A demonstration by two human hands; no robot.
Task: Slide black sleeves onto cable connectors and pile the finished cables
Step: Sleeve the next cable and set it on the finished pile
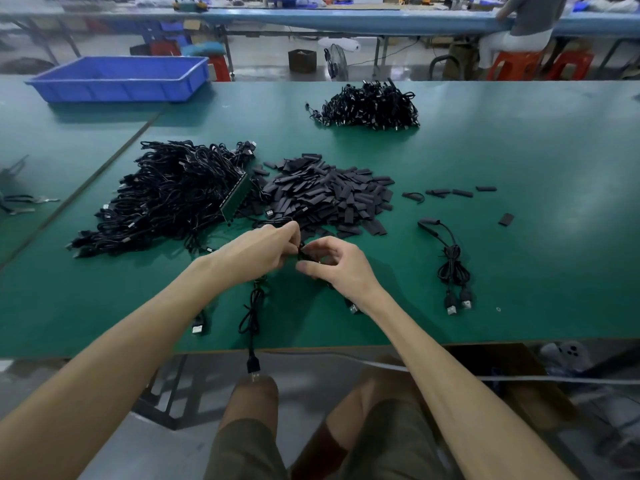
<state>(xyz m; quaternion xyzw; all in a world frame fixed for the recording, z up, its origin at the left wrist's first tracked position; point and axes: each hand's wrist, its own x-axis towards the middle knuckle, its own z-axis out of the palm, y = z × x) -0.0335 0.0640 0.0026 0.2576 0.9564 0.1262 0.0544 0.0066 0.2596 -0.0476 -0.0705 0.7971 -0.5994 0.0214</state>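
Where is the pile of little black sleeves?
In the head view, the sleeve pile lies mid-table on the green table, just beyond the left hand and right hand, with the big cable heap beside it on the left.

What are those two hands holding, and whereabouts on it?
The left hand and right hand both pinch one end of a black cable, where the hands meet; a plug of it dangles past the table edge.

Cable pile (pixel 166 199), sleeve heap (pixel 322 195) just ahead; open table (pixel 536 258) right of bundled cable (pixel 452 261)
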